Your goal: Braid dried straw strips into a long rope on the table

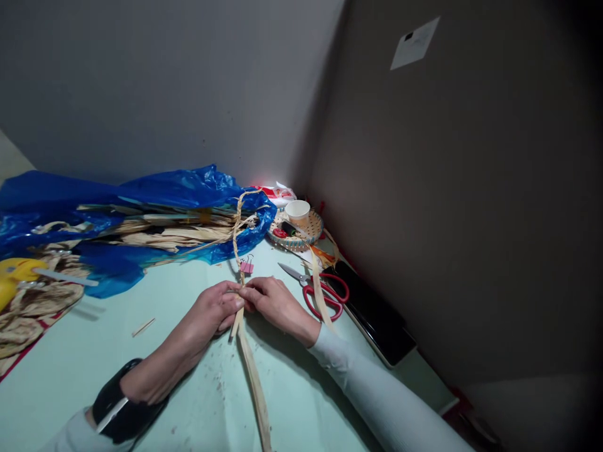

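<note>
My left hand (220, 306) and my right hand (273, 300) meet at the middle of the table, both pinching a braid of pale dried plant strips (236, 232). Its plaited length runs away from me over the edge of a blue plastic bag. A pink binder clip (246, 267) sits on or against the braid just beyond my fingers. Below my hands a long loose strip (254, 383) hangs toward me, and a shorter end sticks out beside it. My fingertips partly hide the point where the strips cross.
The blue bag (179, 179) holds many dried strips (174, 235). Red-handled scissors (325, 295) and a black tablet-like device (377, 314) lie at right. Behind them is a woven tray (313, 233) with a white cup (298, 212). A yellow object with a pale stick (19, 273) stands at left.
</note>
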{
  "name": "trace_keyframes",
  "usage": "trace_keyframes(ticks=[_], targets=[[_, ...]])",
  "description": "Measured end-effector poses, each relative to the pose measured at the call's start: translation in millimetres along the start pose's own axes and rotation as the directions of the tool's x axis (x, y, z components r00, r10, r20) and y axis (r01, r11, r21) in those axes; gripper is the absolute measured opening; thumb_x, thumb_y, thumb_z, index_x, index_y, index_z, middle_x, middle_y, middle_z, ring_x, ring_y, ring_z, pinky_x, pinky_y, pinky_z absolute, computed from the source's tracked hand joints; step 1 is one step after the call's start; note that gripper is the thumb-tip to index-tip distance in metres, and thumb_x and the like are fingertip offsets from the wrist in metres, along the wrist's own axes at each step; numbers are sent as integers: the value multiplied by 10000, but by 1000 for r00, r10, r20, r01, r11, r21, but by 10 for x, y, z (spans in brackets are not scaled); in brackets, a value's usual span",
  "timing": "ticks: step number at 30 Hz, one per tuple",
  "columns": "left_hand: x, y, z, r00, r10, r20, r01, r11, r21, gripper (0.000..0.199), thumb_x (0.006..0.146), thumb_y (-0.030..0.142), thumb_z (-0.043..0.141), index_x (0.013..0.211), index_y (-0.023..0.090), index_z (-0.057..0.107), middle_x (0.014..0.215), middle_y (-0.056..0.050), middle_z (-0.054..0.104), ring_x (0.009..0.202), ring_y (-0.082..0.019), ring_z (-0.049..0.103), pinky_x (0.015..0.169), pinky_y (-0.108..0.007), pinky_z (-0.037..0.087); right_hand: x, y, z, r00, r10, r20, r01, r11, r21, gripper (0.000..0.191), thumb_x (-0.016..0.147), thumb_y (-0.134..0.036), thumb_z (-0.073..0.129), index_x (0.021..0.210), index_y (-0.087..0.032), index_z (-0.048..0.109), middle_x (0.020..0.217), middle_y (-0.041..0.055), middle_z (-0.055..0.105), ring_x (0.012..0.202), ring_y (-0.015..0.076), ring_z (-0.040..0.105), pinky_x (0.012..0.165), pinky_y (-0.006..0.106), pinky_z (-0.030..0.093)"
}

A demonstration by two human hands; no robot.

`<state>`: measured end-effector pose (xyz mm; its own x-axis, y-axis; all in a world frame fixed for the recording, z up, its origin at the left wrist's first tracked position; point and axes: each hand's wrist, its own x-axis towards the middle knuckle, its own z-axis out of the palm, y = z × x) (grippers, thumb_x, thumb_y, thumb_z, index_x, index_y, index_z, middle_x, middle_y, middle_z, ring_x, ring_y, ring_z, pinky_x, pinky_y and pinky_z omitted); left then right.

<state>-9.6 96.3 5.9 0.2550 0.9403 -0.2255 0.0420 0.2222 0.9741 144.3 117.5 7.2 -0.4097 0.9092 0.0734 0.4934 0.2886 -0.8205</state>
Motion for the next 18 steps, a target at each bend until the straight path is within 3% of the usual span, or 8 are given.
trace_keyframes(ticks=[5,8,10,13,15,18], targets=[[-25,28,-31,1000,9,-20,-5,985,172,283,759,453,605,841,186,569,392,106,439,380,-83,329,451,-210,222,5,77,-17,997,79,-11,-76,984,161,324,882,-268,580,584,-141,602,533,-38,521,561,93,441,584,229,292],[-7,17,-101,1000,12,-28,-3,953,303,265,770,455,594,767,190,594,467,35,611,344,-95,377,429,-231,254,4,112,-3,989,146,-24,-136,962,236,246,842,-228,601,615,-137,624,536,-39,534,543,90,435,555,215,305],[-1,45,-141,998,20,-62,5,926,379,265,774,442,594,701,188,613,580,-13,701,347,-97,388,419,-242,254,-2,121,12,984,176,-28,-160,944,288,229,829,-205,592,614,-136,626,534,-33,552,527,88,443,550,208,324],[-42,143,-123,986,74,-146,4,881,473,251,788,386,580,626,199,624,542,-7,684,441,-131,470,480,-244,299,-10,123,48,979,205,-23,-181,909,375,201,809,-202,588,629,-131,643,563,-10,607,512,91,464,537,208,346],[-102,188,-41,967,166,-194,-22,811,584,259,805,357,543,602,213,613,524,5,659,526,-158,538,552,-251,349,-12,123,75,976,217,-7,-192,877,441,190,804,-218,582,654,-127,657,591,7,634,505,97,495,536,212,371],[-199,126,140,930,331,-158,-85,613,786,294,843,343,462,611,222,595,543,-9,651,526,-181,572,554,-271,366,-17,112,84,974,226,23,-203,821,534,184,787,-212,572,648,-124,654,570,5,617,504,98,525,554,212,401]])
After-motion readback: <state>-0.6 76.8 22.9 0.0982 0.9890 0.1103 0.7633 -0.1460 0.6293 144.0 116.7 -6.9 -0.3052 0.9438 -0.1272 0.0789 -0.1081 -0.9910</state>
